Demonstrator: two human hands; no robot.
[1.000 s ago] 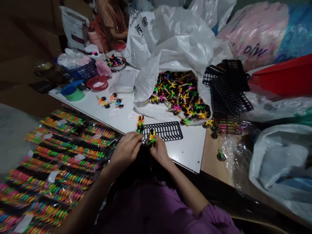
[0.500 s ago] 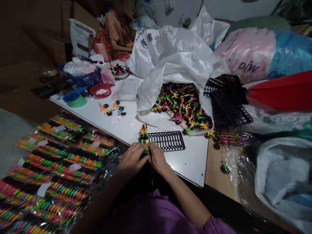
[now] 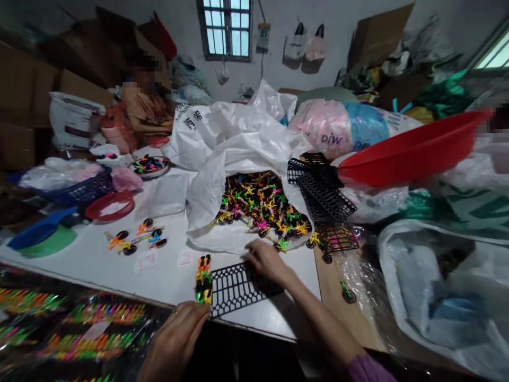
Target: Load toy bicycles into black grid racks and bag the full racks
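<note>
My left hand (image 3: 181, 326) is closed at the near left corner of a black plastic rack (image 3: 234, 289), its thumb and fingers pinching beside the nearest toy. Small toy bicycles (image 3: 204, 278) in orange, green and yellow with black wheels stand in a short row along the rack's left end. Over the rack's far right part reaches my right hand (image 3: 267, 261), fingers loosely stretched and nothing seen in them. Just beyond it, a heap of colourful toy bicycles (image 3: 262, 204) spills from the mouth of a large white sack (image 3: 207, 196).
Several loose toys (image 3: 128, 248) and paper slips (image 3: 145, 261) lie left of the rack. Stacked black racks (image 3: 324, 185) stand at the right. Further left are a red basket (image 3: 109, 207) and a green bowl (image 3: 51, 241). A co-worker (image 3: 143, 103) sits at the back left.
The view has tilted up. My right hand has left the row of toys and moved right, over the rack toward the heap. My left hand stays by the rack's near left corner.
</note>
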